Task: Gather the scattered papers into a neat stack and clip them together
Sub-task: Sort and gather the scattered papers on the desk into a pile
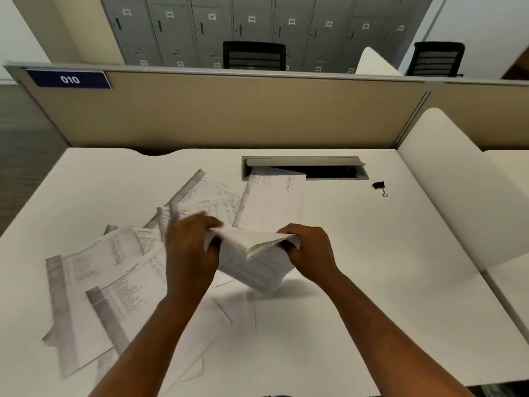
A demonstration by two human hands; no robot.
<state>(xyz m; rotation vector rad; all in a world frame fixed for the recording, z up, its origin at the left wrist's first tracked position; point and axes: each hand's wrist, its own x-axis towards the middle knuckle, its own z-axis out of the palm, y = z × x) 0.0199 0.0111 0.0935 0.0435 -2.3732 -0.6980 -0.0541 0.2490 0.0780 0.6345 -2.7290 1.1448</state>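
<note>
Head view: both hands grip paper bundle, frame centre.
Left hand and right hand pinch opposite edges; sheets appear light, floppy, slippery: support both ends.

We sit at a white tabletop with a grey cable hatch set into its far side, the flap raised. Behind it stands a beige partition with a grey top rail and a blue plate reading 010. Beyond the partition we see a row of grey lockers with numbered tags, and two black mesh chair backs. A white rounded divider closes one side. Dark wood-toned floor shows at the other.
</note>
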